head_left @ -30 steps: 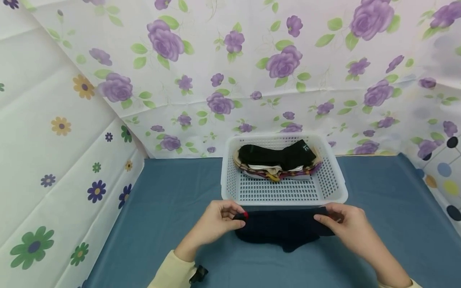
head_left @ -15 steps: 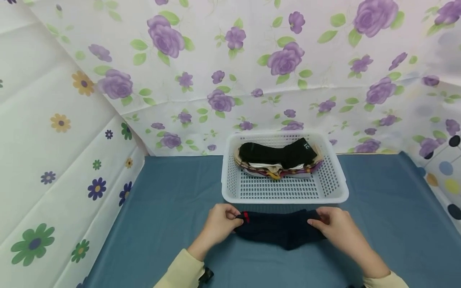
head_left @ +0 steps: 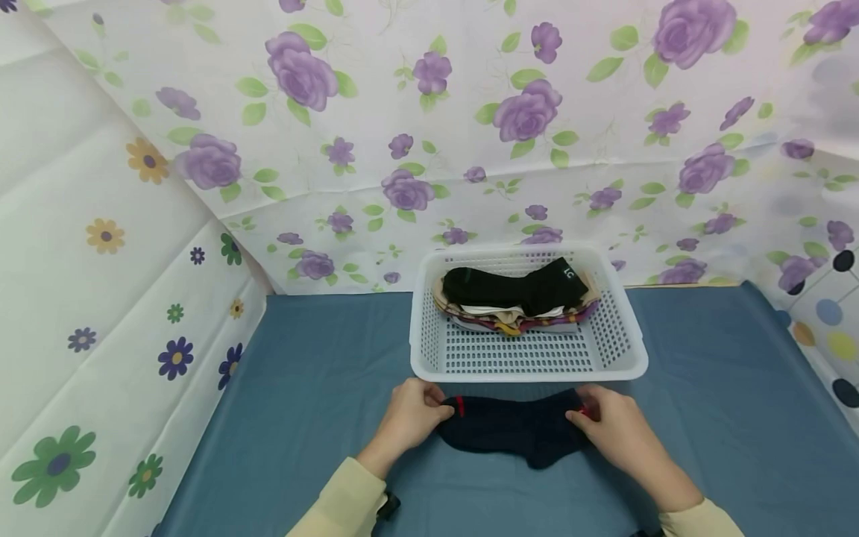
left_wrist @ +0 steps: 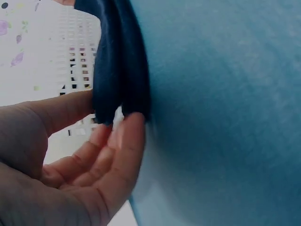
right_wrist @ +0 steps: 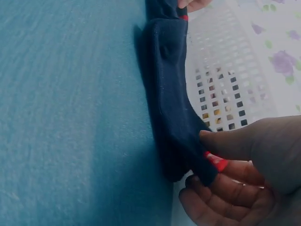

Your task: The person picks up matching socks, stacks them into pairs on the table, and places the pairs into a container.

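A dark navy sock (head_left: 506, 426) is stretched sideways low over the blue table in the head view, its heel pointing down toward me. My left hand (head_left: 411, 418) pinches its left end, where a thin red stripe shows. At the cuff on the right, my right hand (head_left: 612, 424) pinches the edge, and a red patch (right_wrist: 216, 161) shows by the thumb in the right wrist view. Two navy layers (left_wrist: 115, 70) hang side by side between the left thumb and fingers in the left wrist view. Whether they are two socks or one folded cannot be told.
Just beyond the hands stands a white perforated basket (head_left: 530, 377). Inside lies a black sock (head_left: 493, 289) with white lettering, on top of a pile of beige, patterned and grey socks. Floral sheets (head_left: 362, 134) hang behind and at both sides of the blue table (head_left: 322, 358).
My right hand has moved left with the cuff, and its red patch has come into sight. At the left end the hand has shifted slightly, baring the red stripe. The basket stays put.
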A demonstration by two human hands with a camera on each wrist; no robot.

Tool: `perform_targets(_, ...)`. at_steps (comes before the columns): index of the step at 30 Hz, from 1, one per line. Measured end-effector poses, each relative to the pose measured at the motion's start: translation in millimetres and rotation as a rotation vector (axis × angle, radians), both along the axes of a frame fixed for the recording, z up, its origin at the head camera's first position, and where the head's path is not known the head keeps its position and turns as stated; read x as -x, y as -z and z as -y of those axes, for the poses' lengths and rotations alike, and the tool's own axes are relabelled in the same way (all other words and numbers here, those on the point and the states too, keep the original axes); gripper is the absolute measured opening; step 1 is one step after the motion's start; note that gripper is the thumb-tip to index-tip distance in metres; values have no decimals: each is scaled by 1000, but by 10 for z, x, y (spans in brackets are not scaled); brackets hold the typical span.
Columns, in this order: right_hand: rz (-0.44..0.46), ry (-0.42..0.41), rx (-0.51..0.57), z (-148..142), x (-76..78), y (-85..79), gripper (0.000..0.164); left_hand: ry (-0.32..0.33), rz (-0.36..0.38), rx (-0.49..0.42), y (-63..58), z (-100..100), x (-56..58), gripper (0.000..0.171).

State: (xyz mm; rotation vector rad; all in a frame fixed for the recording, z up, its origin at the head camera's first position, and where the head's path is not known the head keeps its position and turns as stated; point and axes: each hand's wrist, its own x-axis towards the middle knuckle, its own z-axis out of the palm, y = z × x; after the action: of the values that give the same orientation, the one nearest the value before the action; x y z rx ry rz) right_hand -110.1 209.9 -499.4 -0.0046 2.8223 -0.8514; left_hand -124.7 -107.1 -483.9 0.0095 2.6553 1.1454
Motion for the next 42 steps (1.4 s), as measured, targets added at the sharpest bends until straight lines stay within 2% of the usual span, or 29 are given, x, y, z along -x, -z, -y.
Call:
perform_targets(5,-69,10,-65,30,-47,-40,45,8,-82,149,-81,-44,-76,28)
perform_targets(9,-176,-37,-114,101,-115,-70,46,76,-173,306,-125,-141,-159,33)
perform_targets(11,-234,-67,-121,142,-146,-81,45,120,-193,351,-125,-185,-183,34)
perform_targets(15,-294,-131,-154,201,-180,-85,40,189,-194,363,-94,-226,-193,35)
perform_targets(18,-279,-179,-197,220,-185,-65,34,221,-197,365,-68,-228,-187,30)
perform_targets(25,-189,-215,-227,191,-158,-18,29,248,-225,384,-6,-207,-162,28)
perform_targets(30,-190,-215,-239,179,-172,8,30,248,-240,422,12,-203,-174,30)
perform_targets(33,-246,-230,-241,184,-199,9,29,266,-300,498,-14,-219,-218,33)
perform_targets(38,-383,-329,-207,179,-225,-20,29,334,-522,580,-74,-268,-304,27)
perform_targets(40,-385,-362,-199,178,-219,-22,30,372,-574,574,-85,-284,-318,22)
perform_targets(42,-345,-376,-199,181,-208,-19,30,408,-562,566,-81,-287,-320,19)
